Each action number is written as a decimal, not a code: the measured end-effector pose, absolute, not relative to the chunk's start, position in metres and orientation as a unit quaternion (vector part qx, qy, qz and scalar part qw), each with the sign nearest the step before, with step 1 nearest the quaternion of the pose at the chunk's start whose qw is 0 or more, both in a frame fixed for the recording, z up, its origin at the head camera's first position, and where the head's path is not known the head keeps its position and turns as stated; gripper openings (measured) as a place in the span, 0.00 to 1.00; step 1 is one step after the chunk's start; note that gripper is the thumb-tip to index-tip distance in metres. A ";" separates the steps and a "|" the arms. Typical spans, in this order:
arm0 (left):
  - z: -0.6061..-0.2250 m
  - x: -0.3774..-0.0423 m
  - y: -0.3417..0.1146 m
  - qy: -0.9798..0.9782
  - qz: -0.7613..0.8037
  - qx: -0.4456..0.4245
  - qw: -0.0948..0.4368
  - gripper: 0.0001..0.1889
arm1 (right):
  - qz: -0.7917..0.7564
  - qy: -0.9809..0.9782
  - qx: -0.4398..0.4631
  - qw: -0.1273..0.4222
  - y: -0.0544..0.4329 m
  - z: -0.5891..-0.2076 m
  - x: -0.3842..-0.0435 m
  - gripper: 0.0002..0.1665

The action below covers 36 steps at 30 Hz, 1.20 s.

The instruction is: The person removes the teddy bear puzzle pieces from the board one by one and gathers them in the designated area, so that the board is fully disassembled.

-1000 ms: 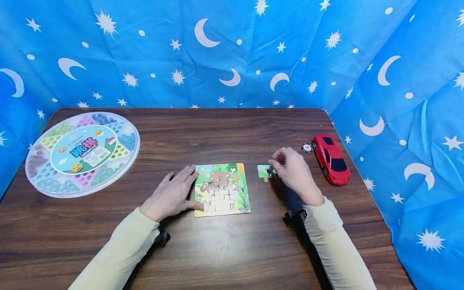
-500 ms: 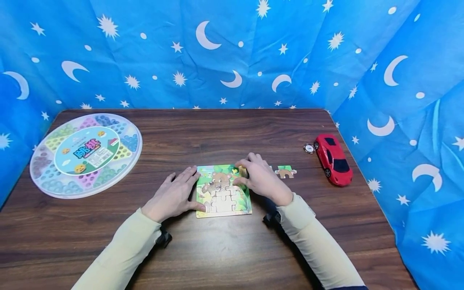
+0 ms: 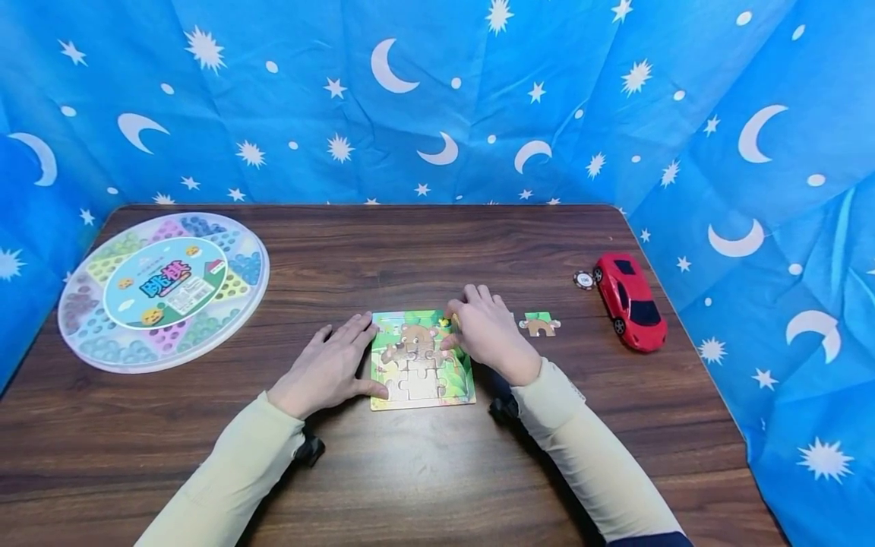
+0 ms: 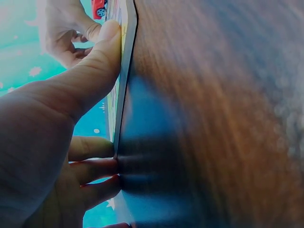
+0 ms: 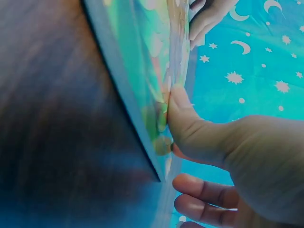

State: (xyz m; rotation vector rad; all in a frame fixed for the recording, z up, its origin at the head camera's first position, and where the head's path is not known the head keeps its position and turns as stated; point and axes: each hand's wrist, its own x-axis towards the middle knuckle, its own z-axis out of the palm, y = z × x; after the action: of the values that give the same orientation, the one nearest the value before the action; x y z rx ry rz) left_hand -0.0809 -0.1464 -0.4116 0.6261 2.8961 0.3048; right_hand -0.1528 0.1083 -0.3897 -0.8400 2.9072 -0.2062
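A square bear jigsaw puzzle (image 3: 424,380) lies flat on the table. My left hand (image 3: 324,368) rests at its left side, fingers fairly straight against the edge and thumb on the near-left corner. In the left wrist view the thumb (image 4: 97,59) presses on the puzzle's rim. My right hand (image 3: 494,338) is over the upper right part, its thumb and index finger curled around a small puzzle piece (image 5: 162,116), mostly hidden by the hand. A loose brown-and-green puzzle piece (image 3: 540,325) lies just right of this hand; another peeks out partly behind it.
A red toy car (image 3: 630,302) and a round poker chip (image 3: 584,280) sit at the right. A large round Chinese checkers set (image 3: 164,292) lies at the far left. Blue star-and-moon cloth (image 3: 437,99) hangs behind the wooden table (image 3: 410,479).
My right hand has moved left from the loose pieces onto the puzzle's upper right area, uncovering the bear-brown piece. The left hand has stayed on the puzzle's left side.
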 end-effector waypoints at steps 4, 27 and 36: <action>-0.411 -0.081 -0.146 0.969 0.101 0.210 0.079 0.54 | -0.061 0.958 -0.275 0.059 0.106 -0.388 -0.153 0.25; -0.410 -0.084 -0.143 0.969 0.095 0.213 0.079 0.54 | -0.135 0.950 -0.274 0.059 0.111 -0.387 -0.157 0.27; -0.412 -0.081 -0.145 0.970 0.093 0.212 0.078 0.54 | -0.294 0.911 -0.274 0.091 0.118 -0.390 -0.152 0.16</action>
State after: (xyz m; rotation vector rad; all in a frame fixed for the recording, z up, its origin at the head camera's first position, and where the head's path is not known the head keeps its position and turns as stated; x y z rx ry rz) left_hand -0.0805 -0.1454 -0.4118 0.6349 2.9040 0.2774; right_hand -0.1517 0.1185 -0.3904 -0.8133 2.7067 -0.8741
